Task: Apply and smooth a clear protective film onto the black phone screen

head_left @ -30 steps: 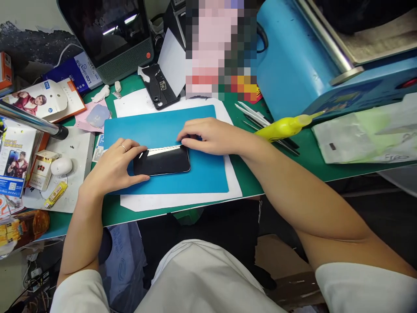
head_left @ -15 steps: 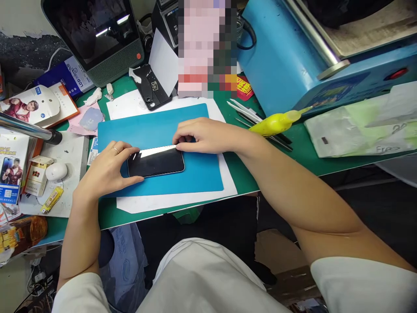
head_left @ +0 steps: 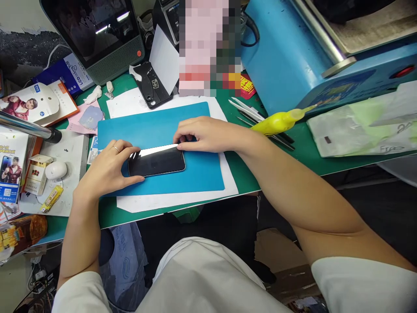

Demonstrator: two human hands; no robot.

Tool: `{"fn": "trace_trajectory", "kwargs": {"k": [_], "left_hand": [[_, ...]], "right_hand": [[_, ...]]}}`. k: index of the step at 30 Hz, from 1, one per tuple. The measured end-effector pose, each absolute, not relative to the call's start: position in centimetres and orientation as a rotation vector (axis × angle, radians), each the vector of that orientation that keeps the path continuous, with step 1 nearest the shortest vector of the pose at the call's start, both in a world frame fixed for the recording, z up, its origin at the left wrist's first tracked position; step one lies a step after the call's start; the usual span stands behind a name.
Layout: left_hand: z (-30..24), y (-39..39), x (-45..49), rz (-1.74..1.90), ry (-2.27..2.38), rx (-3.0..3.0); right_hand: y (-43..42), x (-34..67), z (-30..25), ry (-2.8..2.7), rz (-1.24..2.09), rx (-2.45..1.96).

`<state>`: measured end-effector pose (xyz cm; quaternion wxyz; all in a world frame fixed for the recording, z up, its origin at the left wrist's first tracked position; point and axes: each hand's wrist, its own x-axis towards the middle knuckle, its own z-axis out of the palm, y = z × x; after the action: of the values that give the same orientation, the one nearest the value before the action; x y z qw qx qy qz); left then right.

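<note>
A black smartphone [head_left: 158, 162] lies flat, screen up, on a blue mat [head_left: 198, 178]; a bright reflection runs along its far edge. My left hand [head_left: 109, 167] spans the phone's left end, thumb at the near edge and fingers at the far edge. At the far right corner, my right hand [head_left: 198, 135] has its fingers curled, with the fingertips and thumb pressed against the phone's edge. Whether anything small sits between those right fingertips is hidden.
A yellow squeeze bulb [head_left: 276, 123] and thin tools lie right of the mat, before a blue machine [head_left: 276, 56]. Behind the mat are a black phone case [head_left: 151, 89] and a screen device [head_left: 114, 65]. At left, boxes and a white earbud case [head_left: 56, 170] crowd the table.
The view has shifted very slightly. Both hands keep the same hold on the smartphone, with no clear movement of fingers or phone.
</note>
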<state>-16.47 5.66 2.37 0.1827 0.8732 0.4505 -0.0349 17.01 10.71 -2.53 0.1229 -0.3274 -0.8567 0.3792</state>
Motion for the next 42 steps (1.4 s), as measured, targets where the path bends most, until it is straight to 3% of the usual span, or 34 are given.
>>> {"fn": "trace_trajectory", "kwargs": {"k": [42], "left_hand": [[2.24, 5.77, -16.46, -0.101, 1.252, 2.458]], "right_hand": [[10.73, 17.09, -2.62, -2.503, 1.089, -0.912]]}}
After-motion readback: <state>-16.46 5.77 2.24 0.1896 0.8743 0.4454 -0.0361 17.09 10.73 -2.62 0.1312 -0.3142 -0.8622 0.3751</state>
